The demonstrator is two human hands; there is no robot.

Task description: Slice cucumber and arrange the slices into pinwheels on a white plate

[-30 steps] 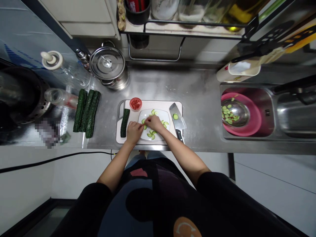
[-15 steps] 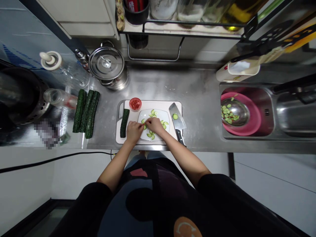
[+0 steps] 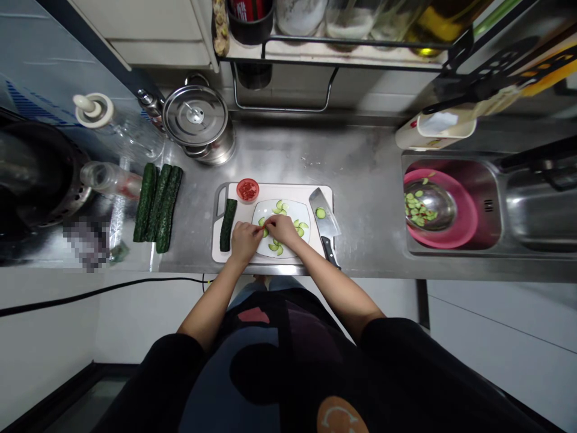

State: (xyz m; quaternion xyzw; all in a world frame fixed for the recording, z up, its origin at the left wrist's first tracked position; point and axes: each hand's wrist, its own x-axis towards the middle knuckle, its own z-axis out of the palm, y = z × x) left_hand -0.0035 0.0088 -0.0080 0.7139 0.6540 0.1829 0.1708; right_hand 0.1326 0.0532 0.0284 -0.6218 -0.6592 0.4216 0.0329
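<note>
My left hand [image 3: 245, 240] and my right hand [image 3: 282, 230] meet over the left part of a white plate [image 3: 295, 209]. Their fingertips are pinched together, with a tiny reddish bit between them, too small to name. Green cucumber slices [image 3: 276, 246] lie on the plate in small fanned groups, one group partly under my fingers. Plate and all rest on a white cutting board [image 3: 246, 210]. Left of my left hand lies a piece of dark cucumber [image 3: 228, 225]. A cleaver [image 3: 325, 213] with a cucumber slice [image 3: 320, 213] on its blade lies right of the plate.
A small red bowl [image 3: 247, 190] of chopped red bits sits at the board's top. Whole cucumbers [image 3: 157, 204] lie to the left, near a steel pot [image 3: 196, 117]. In the sink at right, a pink basin [image 3: 466, 216] holds a metal bowl [image 3: 444, 207] with slices.
Both hands stay pinched together at the same spot over the plate. The whole view has shifted very slightly; nothing else visibly differs.
</note>
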